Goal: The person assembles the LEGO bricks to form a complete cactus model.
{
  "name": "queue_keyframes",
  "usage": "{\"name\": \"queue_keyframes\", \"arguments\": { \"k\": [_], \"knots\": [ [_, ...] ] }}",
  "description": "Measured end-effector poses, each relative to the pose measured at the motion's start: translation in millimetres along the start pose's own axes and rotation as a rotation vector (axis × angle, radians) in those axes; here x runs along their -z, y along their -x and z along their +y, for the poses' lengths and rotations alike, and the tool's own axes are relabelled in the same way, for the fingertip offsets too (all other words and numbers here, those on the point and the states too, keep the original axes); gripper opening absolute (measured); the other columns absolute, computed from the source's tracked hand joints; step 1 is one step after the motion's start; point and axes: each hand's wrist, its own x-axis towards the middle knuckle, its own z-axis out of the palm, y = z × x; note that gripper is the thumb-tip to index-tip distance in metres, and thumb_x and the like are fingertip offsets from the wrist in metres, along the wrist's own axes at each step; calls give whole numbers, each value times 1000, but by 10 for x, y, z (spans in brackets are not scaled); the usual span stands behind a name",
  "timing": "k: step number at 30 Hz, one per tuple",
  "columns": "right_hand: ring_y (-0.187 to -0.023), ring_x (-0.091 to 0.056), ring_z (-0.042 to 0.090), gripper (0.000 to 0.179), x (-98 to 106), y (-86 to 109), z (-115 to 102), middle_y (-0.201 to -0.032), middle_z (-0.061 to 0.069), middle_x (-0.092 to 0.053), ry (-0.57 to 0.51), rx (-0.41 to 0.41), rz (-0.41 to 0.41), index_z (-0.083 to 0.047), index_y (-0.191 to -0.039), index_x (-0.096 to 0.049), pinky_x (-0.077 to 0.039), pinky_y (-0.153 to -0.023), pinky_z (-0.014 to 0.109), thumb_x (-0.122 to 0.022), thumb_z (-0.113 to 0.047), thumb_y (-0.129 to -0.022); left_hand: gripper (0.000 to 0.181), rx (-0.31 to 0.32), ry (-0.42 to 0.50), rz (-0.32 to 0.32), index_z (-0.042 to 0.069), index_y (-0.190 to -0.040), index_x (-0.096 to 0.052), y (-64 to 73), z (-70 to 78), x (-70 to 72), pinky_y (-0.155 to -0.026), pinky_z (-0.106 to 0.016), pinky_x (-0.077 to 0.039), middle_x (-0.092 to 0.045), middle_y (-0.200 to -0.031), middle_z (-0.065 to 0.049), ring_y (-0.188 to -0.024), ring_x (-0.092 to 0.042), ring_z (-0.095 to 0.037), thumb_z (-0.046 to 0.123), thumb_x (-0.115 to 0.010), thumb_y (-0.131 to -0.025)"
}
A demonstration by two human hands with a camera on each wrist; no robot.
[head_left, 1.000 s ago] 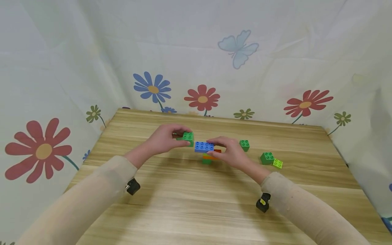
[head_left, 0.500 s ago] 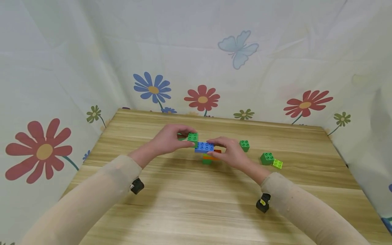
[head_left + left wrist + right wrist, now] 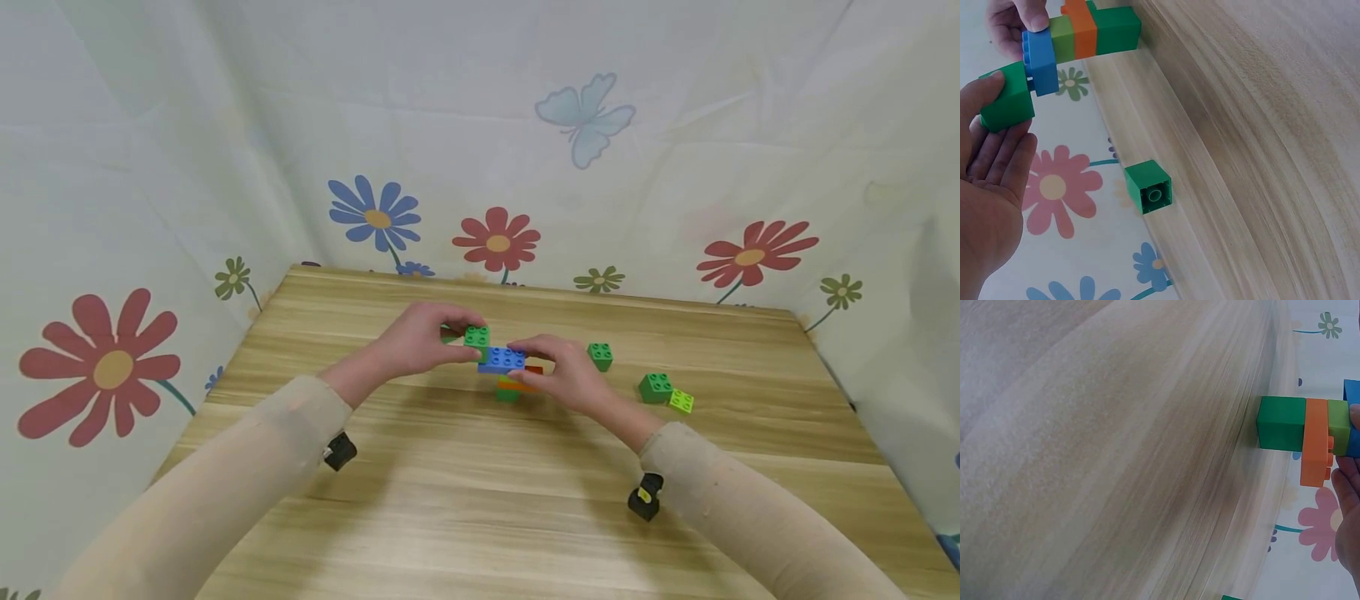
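My left hand pinches a green toy brick between thumb and fingers. The brick sits at the left end of a blue brick, over its studs, with a narrow gap showing in the left wrist view. With thumb and fingers, my right hand grips the right end of the blue brick. Below the blue one is a stack: a lime brick, then an orange brick jutting out sideways, then a green base brick at the wooden table.
Behind my left hand stands a loose green brick, mostly hidden in the head view. To the right are a green brick, another green brick and a flat lime brick. A flowered curtain borders the table.
My left hand has moved right with its green brick, from beside the blue brick to over its left end. The right hand and the stack stay in place.
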Motion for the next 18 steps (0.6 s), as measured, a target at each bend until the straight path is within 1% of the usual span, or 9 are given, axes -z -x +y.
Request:
{"name": "queue_keyframes", "arguments": {
  "k": [2, 5, 9, 13, 18],
  "knots": [
    [-114, -74, 28, 42, 3, 2, 0, -128, 12, -75, 2, -1, 1, -5, -132, -75, -60, -102, 48, -85, -16, -94, 43, -2, -17, -3, 10, -131, -76, -4, 12, -1, -99, -45, -61, -76, -110, -1, -101, -68, -28, 24, -88, -92],
    [-114, -74, 28, 42, 5, 3, 3, -128, 12, -75, 7, -6, 1, -5, -132, -75, -60, -102, 47, -85, -17, -94, 42, -3, -34, -5, 10, -131, -77, -14, 23, -1, -99, -45, -61, -77, -110, 0, -100, -68, -26, 24, -87, -93],
    [-115, -74, 28, 42, 9, 3, 5, -128, 12, -75, 2, -10, -3, -4, -132, -74, -60, -102, 49, -85, -16, -94, 42, -9, -46, -10, 10, -131, -77, -24, 25, 0, -100, -47, -61, -77, -111, -1, -101, -70, -29, 24, -87, -93],
    [-115, -74, 29, 41, 8, 3, 8, -128, 13, -75, -5, -6, -4, -4, -132, -74, -60, -102, 50, -84, -16, -94, 42, -20, -73, -19, 10, -132, -77, -31, 30, 7, -99, -45, -61, -78, -111, -1, -101, -70, -29, 25, -86, -93],
    [-114, -74, 28, 41, 2, 0, 8, -127, 13, -75, -12, 10, -3, -3, -131, -74, -60, -102, 50, -84, -15, -94, 44, -10, -94, -40, 11, -133, -76, -30, 42, 29, -100, -46, -61, -78, -114, -1, -106, -72, -30, 27, -86, -93]
  ]
}}
